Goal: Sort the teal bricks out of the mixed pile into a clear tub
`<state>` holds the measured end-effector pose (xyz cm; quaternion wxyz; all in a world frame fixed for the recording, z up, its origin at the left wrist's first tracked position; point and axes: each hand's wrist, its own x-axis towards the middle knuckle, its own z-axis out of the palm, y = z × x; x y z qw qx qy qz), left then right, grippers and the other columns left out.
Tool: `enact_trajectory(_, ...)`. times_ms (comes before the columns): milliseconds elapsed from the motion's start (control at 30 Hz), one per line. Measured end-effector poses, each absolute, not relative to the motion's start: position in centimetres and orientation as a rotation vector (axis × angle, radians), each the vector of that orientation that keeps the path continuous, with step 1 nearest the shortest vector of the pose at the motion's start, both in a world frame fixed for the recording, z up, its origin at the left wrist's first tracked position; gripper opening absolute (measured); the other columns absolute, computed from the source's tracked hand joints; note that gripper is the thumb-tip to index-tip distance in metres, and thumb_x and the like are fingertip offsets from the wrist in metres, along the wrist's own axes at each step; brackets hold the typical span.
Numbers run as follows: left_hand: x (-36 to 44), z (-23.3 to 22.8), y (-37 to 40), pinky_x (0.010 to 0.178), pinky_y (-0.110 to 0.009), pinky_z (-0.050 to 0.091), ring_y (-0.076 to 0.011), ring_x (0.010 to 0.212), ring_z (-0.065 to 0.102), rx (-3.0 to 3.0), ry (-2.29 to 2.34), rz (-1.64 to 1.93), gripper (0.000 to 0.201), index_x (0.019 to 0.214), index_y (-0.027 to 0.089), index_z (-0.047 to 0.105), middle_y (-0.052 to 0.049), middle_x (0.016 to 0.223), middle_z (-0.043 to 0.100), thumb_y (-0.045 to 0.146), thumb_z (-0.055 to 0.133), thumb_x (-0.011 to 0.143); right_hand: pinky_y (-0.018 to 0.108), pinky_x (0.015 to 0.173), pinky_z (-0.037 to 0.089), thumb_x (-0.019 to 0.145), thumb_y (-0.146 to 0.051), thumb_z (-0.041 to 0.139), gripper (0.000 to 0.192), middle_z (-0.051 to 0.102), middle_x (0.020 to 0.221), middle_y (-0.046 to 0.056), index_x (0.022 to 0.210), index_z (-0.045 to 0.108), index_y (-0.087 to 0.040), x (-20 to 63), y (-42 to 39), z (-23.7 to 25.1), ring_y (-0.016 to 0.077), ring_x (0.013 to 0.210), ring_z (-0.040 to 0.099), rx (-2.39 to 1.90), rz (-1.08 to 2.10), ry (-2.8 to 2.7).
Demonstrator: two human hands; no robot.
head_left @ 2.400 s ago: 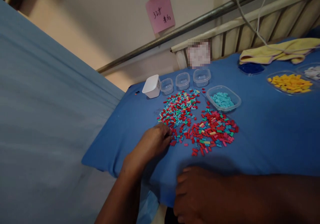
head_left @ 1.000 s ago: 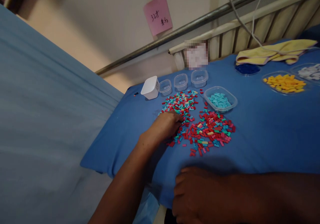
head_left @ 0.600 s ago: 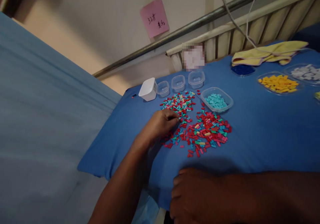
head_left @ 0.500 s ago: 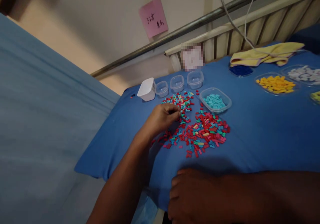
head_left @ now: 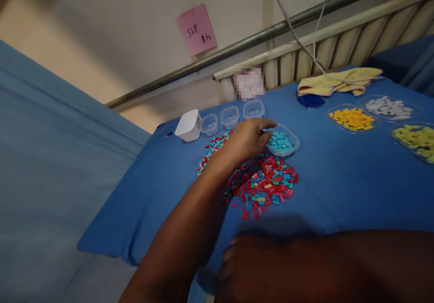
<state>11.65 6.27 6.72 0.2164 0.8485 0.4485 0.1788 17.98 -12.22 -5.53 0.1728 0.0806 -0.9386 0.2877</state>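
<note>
My left hand reaches over the left rim of a clear plastic tub holding small turquoise pieces. Its forefinger and thumb are apart, and I see nothing between them. Below the tub lies a loose heap of small red, pink, teal, green and cream pieces. A second mixed pile is partly covered by my left hand and forearm. My right hand rests in shadow at the near edge of the bed, fingers curled; whatever they may hold is hidden.
Behind the piles stand a white tub and three clear tubs. To the right are containers of yellow-orange pieces, white pieces, lime pieces and dark blue ones. A yellow cloth and a cable lie behind.
My left hand has moved right from the mixed pile to the turquoise tub, its fingers now apart. My right hand stays at the near edge. The view has shifted slightly.
</note>
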Motion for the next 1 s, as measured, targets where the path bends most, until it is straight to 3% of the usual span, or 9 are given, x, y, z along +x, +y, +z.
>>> enact_trajectory(167,7.1,6.4,4.2,0.093,-0.035,0.058,-0.0204,0.1,0.075,2.3,1.445,0.518,0.019,0.114,0.019,0.083,-0.006,0.112,0.082,0.022,0.066,0.104,0.037,0.079,0.048,0.104,-0.046,0.078,0.019,0.081,0.095,-0.005,0.099,0.079,-0.028,18.0,-12.2,-4.0,0.0197,0.093,0.072,0.173,0.801,-2.738)
enact_trajectory(333,2.4,5.8,1.1,0.08,-0.031,0.054,-0.019,0.088,0.073,2.152,1.643,0.339,0.017,0.104,0.021,0.084,-0.002,0.099,0.082,0.023,0.067,0.099,0.037,0.07,0.044,0.107,-0.045,0.072,0.028,0.08,0.088,-0.004,0.087,0.076,-0.026,18.2,-12.3,-3.3,0.0182,0.081,0.07,0.194,0.712,-2.729)
enact_trajectory(467,1.4,4.7,-0.2,0.083,-0.03,0.054,-0.0194,0.092,0.075,2.187,1.634,0.216,0.019,0.103,0.021,0.085,-0.002,0.105,0.083,0.019,0.066,0.097,0.038,0.069,0.042,0.105,-0.043,0.073,0.026,0.08,0.087,-0.005,0.085,0.075,-0.025,18.5,-12.2,-3.0,0.0177,0.079,0.067,0.2,0.738,-2.732)
enact_trajectory(633,1.7,3.6,-0.3,0.092,-0.031,0.055,-0.023,0.108,0.075,2.368,1.616,-0.014,0.029,0.117,0.025,0.086,-0.006,0.117,0.082,0.016,0.063,0.101,0.037,0.071,0.042,0.107,-0.046,0.07,0.029,0.081,0.089,-0.005,0.088,0.077,-0.025,18.7,-12.2,-2.7,0.0177,0.081,0.068,0.175,0.772,-2.74)
enact_trajectory(800,1.4,4.0,-0.5,0.094,-0.032,0.055,-0.0239,0.106,0.073,2.411,1.677,-0.181,0.018,0.109,0.023,0.083,-0.007,0.115,0.079,0.022,0.066,0.102,0.038,0.07,0.041,0.105,-0.045,0.074,0.029,0.081,0.089,-0.005,0.084,0.075,-0.025,18.5,-12.4,-2.9,0.0174,0.08,0.068,0.175,0.747,-2.728)
enact_trajectory(1000,1.7,4.1,-0.5,0.09,-0.034,0.055,-0.0251,0.11,0.072,2.493,1.674,-0.181,0.023,0.118,0.025,0.083,-0.01,0.126,0.074,0.026,0.066,0.103,0.038,0.072,0.043,0.108,-0.044,0.069,0.029,0.082,0.091,-0.005,0.086,0.076,-0.026,18.5,-12.3,-3.1,0.0174,0.081,0.069,0.171,0.75,-2.717)
